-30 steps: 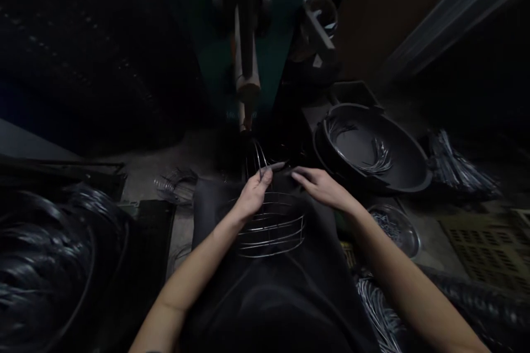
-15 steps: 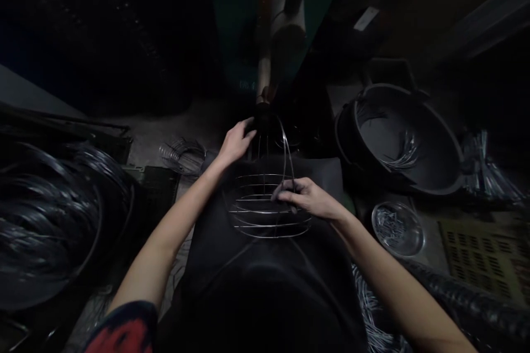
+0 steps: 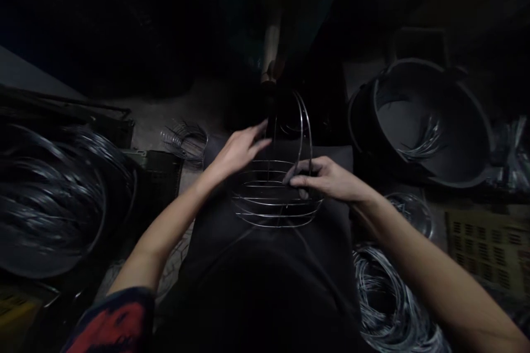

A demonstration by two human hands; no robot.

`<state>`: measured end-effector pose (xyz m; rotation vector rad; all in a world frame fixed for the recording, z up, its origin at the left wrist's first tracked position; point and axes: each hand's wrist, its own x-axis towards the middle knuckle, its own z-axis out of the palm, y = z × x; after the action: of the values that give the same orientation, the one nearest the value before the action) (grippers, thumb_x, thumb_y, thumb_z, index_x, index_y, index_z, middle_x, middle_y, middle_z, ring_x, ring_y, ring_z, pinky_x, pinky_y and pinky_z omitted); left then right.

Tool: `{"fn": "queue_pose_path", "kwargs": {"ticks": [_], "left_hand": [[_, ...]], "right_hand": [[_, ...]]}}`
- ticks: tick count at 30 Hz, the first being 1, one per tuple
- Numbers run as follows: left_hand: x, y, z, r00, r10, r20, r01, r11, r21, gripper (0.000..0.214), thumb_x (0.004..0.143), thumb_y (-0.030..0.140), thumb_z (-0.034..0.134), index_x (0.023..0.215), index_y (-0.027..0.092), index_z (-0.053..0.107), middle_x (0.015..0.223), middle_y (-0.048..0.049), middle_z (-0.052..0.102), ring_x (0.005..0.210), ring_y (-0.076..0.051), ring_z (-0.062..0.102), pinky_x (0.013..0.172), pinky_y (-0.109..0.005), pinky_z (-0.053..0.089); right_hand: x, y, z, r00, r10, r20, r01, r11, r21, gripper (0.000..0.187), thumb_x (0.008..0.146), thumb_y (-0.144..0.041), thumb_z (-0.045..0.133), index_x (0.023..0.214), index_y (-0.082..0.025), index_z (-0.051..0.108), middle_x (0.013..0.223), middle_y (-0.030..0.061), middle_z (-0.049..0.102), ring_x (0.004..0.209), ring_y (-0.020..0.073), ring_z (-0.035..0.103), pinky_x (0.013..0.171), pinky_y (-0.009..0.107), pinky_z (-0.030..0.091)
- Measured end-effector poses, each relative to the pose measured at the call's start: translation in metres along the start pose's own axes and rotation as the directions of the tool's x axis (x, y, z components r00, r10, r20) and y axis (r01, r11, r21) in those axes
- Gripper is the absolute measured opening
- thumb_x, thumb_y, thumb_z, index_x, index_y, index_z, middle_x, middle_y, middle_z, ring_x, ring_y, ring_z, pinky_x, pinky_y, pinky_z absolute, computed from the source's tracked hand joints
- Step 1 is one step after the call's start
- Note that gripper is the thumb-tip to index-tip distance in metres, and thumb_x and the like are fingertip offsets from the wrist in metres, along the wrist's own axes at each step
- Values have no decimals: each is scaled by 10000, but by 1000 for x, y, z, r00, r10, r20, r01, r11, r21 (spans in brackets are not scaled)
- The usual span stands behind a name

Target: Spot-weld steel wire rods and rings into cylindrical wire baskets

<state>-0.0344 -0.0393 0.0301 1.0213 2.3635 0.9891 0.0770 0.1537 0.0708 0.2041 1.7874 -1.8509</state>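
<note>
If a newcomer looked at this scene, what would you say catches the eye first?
Probably the wire frame in the middle, against the dark cloth, with the right hand on two curved wires and the left hand open nearby. Next might come the shiny wire heap at far left, then the round bin at right.

The wire frame is made of thin, shiny metal rings, spaced one above another over the dark cloth on the person's lap. The rings are round and look unbent. A pair of curved wires arches up from the fingers of the right hand, which pinches them near the rings' right side; their upper ends fade into shadow. Thin straight wires stand upright near the left hand's spread fingertips.
</note>
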Motion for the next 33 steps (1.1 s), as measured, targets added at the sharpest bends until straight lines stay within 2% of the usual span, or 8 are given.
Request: {"fn": "queue_pose_path", "kwargs": {"ticks": [3,6,9,14,23,26,30,33], "left_hand": [[-82,14,10,979,166,115,-174,983,59,681,880,473,561,1463,228,309,1325,-111,552,1199,-257,539,1034,-447,421],[-115,8,38,957,276,-87,-237,922,307,691,828,390,643,1440,289,339,1305,-124,497,1218,-314,469,1082,-570,287],[-97,-12,55,873,392,-289,-313,906,285,767,767,446,700,1423,315,325,1238,-103,490,1146,-295,483,1055,-552,301],[-45,-31,33,754,437,-490,-473,879,57,1045,624,563,788,1413,261,172,1135,-93,509,1033,-248,544,928,-460,449],[10,-21,1,699,420,-578,-456,885,93,1085,593,549,808,1362,294,86,1134,-93,546,1006,-264,609,953,-521,438],[24,-22,-5,703,404,-585,-467,883,49,1095,602,525,807,1378,282,73,1135,-99,544,1023,-265,610,939,-505,459],[38,-27,-12,660,433,-614,-503,862,67,1089,608,534,801,1388,268,89,1099,-85,549,985,-247,620,942,-499,465],[44,-30,-18,664,426,-615,-500,864,59,1088,607,530,807,1395,250,111,1089,-86,556,994,-247,620,941,-492,468]], "right_hand": [[8,-7,-2,987,-82,-141,87,995,37,326,715,-402,771,861,-132,661,639,-13,601,453,64,517,429,191,416],[18,-7,3,979,-136,-155,148,987,69,355,701,-383,792,910,-150,626,640,-36,578,437,51,496,417,181,407],[29,-8,6,970,-165,-181,183,979,91,378,690,-402,799,880,-161,578,624,-50,563,416,39,465,383,164,359],[47,-29,-5,914,-219,-342,260,962,78,368,704,-399,784,857,-160,550,673,-19,610,395,20,410,339,153,272],[77,-82,-28,837,-314,-448,364,931,26,317,731,-362,758,849,-175,531,600,-58,535,369,17,344,329,164,257],[89,-90,-35,816,-329,-475,372,928,-4,328,710,-377,767,805,-177,525,579,-63,506,377,22,333,326,170,255],[105,-95,-42,802,-333,-496,369,929,-27,315,695,-364,765,777,-177,525,567,-69,483,385,28,334,325,174,247],[113,-99,-45,803,-319,-504,352,935,-31,337,661,-362,780,783,-173,529,559,-72,480,389,32,352,330,175,249]]}}
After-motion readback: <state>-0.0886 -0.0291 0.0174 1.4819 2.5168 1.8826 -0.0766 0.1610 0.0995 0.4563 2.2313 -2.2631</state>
